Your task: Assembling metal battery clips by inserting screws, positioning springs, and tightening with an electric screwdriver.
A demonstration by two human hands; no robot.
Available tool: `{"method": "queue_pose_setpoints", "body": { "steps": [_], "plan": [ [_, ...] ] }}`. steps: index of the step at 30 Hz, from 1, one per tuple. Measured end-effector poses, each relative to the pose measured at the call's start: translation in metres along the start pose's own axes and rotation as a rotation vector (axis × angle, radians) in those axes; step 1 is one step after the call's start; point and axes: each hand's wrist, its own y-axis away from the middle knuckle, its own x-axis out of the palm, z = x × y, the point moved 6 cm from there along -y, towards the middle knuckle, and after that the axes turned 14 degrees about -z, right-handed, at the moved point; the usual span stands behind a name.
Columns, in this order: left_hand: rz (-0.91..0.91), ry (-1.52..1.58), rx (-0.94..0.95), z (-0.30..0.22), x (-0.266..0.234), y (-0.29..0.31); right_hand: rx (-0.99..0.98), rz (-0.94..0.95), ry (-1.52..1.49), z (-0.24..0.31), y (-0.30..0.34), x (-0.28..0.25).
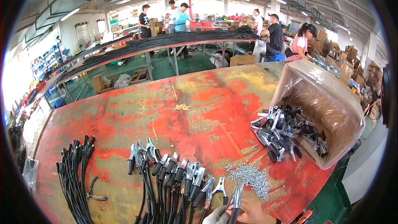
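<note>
Far left: bundle of black cables lying on the worn red bench, plug ends fanned upward.
Centre left: row of finished clamp leads, black-handled metal clamps side by side, cords trailing toward the lower edge.
Bottom centre, left hand: gloved, closed on the lower part of a metal clamp.
Right hand: bare, fingers curled against the same clamp, just beside the left.
Above the hands: heap of small silver screws.
Right: tipped cardboard box, plastic-lined, loose clamps spilling onto the bench.
</note>
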Motion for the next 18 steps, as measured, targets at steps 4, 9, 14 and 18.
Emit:
{"method": "queue_pose_setpoints", "body": {
  "steps": [4,9,14,18],
  "plan": [
    [0.028,-0.05,-0.032,0.004,-0.001,-0.006,-0.112,-0.137,-0.043,0.0,-0.005,0.004],
    [-0.02,-0.165,0.161,0.002,-0.009,-0.024,-0.154,-0.109,-0.022,-0.004,-0.016,0.007],
    [-0.016,-0.203,0.004,-0.02,-0.009,-0.027,-0.089,-0.085,-0.031,-0.02,-0.014,0.004],
    [0.009,-0.149,0.038,-0.003,-0.009,-0.025,-0.144,-0.025,0.0,0.0,-0.018,0.001]
  ]
}}
